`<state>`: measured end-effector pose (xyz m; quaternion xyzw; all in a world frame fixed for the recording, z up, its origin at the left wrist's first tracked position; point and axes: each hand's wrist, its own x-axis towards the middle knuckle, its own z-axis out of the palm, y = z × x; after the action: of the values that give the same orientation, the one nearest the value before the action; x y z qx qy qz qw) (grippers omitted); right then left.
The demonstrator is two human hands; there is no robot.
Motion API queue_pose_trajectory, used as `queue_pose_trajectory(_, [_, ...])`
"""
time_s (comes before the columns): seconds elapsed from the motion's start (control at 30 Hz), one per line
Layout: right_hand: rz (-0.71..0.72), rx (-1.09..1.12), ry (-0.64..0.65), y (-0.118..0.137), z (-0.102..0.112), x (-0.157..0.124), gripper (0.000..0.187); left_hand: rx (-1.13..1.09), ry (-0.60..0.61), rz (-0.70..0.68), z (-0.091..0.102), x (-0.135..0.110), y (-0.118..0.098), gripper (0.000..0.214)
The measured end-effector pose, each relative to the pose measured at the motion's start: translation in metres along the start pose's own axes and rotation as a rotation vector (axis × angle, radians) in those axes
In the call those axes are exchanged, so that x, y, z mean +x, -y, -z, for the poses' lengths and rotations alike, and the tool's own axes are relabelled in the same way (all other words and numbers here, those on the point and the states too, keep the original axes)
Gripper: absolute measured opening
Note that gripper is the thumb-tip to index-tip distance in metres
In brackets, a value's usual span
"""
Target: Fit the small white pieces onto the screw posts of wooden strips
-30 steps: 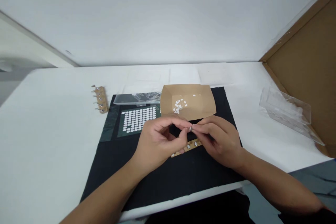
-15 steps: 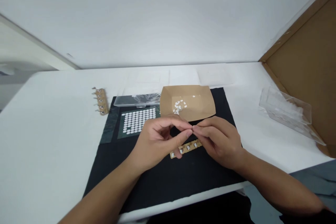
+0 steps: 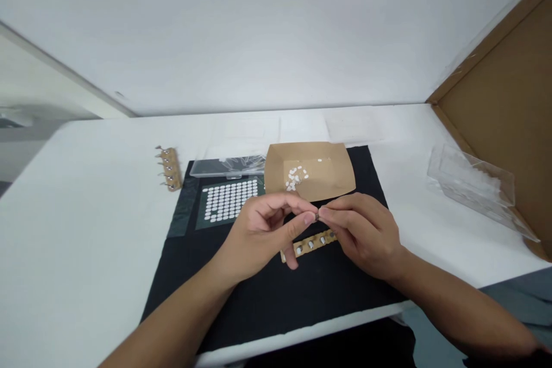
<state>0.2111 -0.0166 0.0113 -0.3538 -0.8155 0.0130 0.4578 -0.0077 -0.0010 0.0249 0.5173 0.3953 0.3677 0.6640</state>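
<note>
My left hand (image 3: 254, 238) is closed in a pinch of thumb and forefinger, its other fingers curled behind. My right hand (image 3: 366, 236) pinches at the same spot, fingertips against those of the left. Between them shows a small dark piece (image 3: 317, 216), mostly covered by the fingertips and too small to name. Just below lies a tan strip (image 3: 305, 246) bearing several small metal holders with pale tips. Both hands partly cover it. Beyond the hands a brown paper tray (image 3: 332, 178) contains several small white oval pieces (image 3: 295, 175).
A dark green sheet with rows of white ovals (image 3: 228, 198) lies at the left on the black mat (image 3: 259, 299). Behind it is a clear plastic case (image 3: 228, 167). Another strip with metal holders (image 3: 171, 169) stands farther left. Clear boxes (image 3: 472, 178) and cardboard (image 3: 509, 86) are at the right.
A dark bit of the pinched piece now shows between the fingertips. My left hand's lower finger has dropped slightly over the strip. The view has shifted a little.
</note>
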Motion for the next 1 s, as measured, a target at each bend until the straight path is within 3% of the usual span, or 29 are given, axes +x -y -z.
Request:
queue_pose_trajectory(0.23, [-0.013,-0.024,-0.005,-0.003,-0.003,0.000,0.012,0.177,-0.185,-0.152,-0.014,-0.003,-0.006,0.013])
queue_pose_trajectory(0.43, [-0.041,-0.051,-0.026,-0.005,-0.007,-0.002,0.011,0.326,-0.226,-0.246,-0.015,-0.007,0.003,0.013])
queue_pose_trajectory(0.57, [-0.083,0.017,-0.039,-0.005,-0.008,-0.002,0.008,0.286,-0.194,-0.134,-0.014,-0.005,0.002,0.020])
queue_pose_trajectory(0.77, [-0.145,0.138,-0.019,-0.004,-0.007,0.000,0.009,0.096,-0.044,0.048,-0.011,-0.001,-0.009,0.031])
queue_pose_trajectory(1.0, [-0.183,0.222,-0.001,-0.004,-0.005,0.002,0.012,-0.030,0.084,0.146,-0.002,0.000,0.002,0.037])
